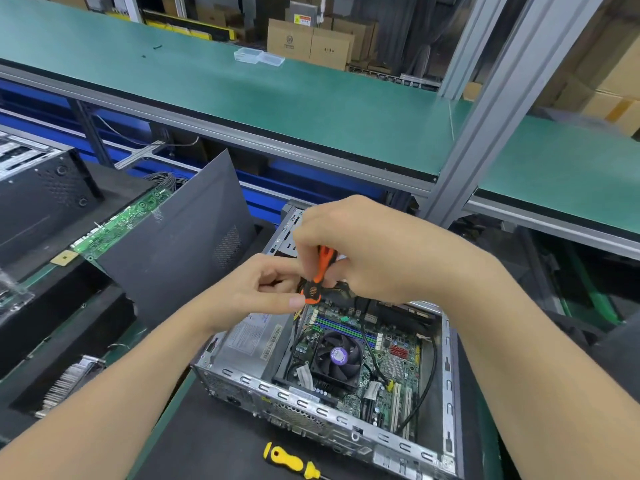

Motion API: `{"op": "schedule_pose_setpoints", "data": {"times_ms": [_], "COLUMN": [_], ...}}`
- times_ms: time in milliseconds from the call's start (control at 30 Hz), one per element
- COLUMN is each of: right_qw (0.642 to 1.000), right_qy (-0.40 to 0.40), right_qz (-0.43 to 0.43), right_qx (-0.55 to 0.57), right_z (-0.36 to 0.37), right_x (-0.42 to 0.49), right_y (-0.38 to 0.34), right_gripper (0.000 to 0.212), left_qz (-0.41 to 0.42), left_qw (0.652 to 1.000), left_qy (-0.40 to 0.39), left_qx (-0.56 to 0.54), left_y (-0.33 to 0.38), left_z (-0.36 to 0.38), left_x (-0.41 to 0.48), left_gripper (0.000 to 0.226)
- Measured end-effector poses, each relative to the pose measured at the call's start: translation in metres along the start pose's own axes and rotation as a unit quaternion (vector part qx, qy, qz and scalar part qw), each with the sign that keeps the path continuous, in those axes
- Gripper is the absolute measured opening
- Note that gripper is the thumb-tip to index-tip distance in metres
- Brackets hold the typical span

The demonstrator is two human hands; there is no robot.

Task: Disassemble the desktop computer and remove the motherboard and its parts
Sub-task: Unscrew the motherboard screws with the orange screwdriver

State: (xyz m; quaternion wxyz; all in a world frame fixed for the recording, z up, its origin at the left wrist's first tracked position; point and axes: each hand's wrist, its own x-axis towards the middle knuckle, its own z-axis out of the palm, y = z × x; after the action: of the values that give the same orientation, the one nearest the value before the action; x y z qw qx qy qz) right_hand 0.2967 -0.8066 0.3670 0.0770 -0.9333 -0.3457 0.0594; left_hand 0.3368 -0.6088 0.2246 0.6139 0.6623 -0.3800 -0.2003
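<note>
Open computer case [311, 407] on a black mat [214, 445], motherboard [394, 365] seated inside. Above it, the right hand [374, 251] curls round the handle of an orange screwdriver [320, 271]. The left hand [256, 289] pinches its lower end. A yellow screwdriver [291, 462] lies just before the case.

L hand [256, 289]: bare, fingers curled; thumb [294, 301] and index pinch the lower end of an orange-and-black plastic-handled screwdriver [320, 268].
R hand [367, 251]: bare, back of hand up, above and just right of L hand; fingers curled round the upper handle.
L forearm [121, 393]: bare, enters from lower left, angled up twd centre.
R forearm [519, 341]: bare, enters from lower right, wrist bent down-left.
Hands: close together, both on the same tool.
</note>
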Motion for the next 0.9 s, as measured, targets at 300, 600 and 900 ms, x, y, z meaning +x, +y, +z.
{"op": "schedule_pose_setpoints", "data": {"times_ms": [300,600,900], "right_qw": [0.999,0.997,0.989], "right_qy": [0.01,0.064,0.097], "right_qz": [-0.033,0.042,0.108], "right_qx": [0.04,-0.031,-0.022], "right_z": [0.012,0.014,0.013], "right_x": [0.002,-0.005,0.0], "right_y": [-0.008,-0.018,-0.016], "right_gripper": [0.025,0.032,0.037], "left_qz": [-0.075,-0.071,-0.076], "left_qw": [0.994,0.995,0.995], "left_qy": [-0.019,0.034,0.04], "left_qx": [-0.071,-0.064,-0.043], "left_y": [-0.005,-0.015,-0.014], "left_z": [-0.002,0.009,0.009], "left_x": [0.009,0.011,0.018], "left_gripper": [0.028,0.039,0.054]}}
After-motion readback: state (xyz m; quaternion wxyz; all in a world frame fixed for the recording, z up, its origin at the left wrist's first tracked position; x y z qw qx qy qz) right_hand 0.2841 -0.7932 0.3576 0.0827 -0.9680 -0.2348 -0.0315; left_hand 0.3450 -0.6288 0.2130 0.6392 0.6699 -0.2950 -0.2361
